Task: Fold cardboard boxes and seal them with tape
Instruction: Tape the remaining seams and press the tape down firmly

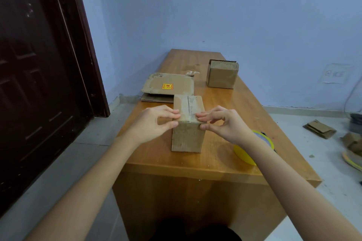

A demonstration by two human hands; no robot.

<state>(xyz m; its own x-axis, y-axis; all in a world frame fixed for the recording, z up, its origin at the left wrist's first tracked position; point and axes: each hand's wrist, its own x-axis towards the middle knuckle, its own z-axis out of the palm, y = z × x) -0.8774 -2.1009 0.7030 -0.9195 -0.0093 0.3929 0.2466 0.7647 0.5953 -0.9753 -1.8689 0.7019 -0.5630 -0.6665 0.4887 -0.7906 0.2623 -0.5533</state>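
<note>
Both hands, left and right, pinch a taped brown box; one more box and two flat cartons share the desk.

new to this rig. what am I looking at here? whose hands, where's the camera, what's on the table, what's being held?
No machine here: a person works bare-handed, and the single picture comes from a camera on their head, looking forward and down. The left hand and right hand pinch the near top edge of a small upright cardboard box, whose top seam already carries clear tape. It stands on a wooden table. Also on the table: flattened cardboard with a yellow and red sticker, a second folded box farther back, and a yellow tape roll partly hidden behind the right forearm. More cardboard scraps lie on the floor.
</note>
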